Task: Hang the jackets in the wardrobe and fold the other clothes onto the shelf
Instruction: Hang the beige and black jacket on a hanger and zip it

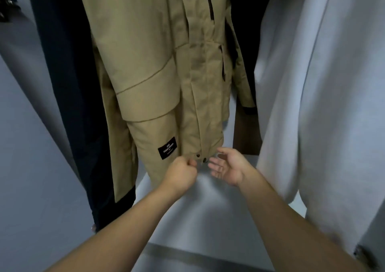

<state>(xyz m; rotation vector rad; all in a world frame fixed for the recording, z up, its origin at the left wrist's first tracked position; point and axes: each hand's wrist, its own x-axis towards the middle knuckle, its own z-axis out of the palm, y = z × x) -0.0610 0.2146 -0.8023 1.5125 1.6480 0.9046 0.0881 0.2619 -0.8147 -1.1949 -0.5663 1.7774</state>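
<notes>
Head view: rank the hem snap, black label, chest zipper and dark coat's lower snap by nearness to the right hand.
1. Hem snap, just left of the right hand's fingertips.
2. Black label, further left on the tan jacket.
3. Dark coat's lower snap, bottom left.
4. Chest zipper, at the top.

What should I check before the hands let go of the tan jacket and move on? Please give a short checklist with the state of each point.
1. Tan jacket hangs upright in the wardrobe: ok.
2. Hanger seated on the rail: cannot tell, it is above the picture.
3. Left hand pinches the hem beside the bottom snaps: ok.
4. Right hand open, holding nothing: ok.
5. Bottom snaps fastened: cannot tell.
6. Jacket free of the dark garment and the pale garment beside it: cannot tell.
</notes>
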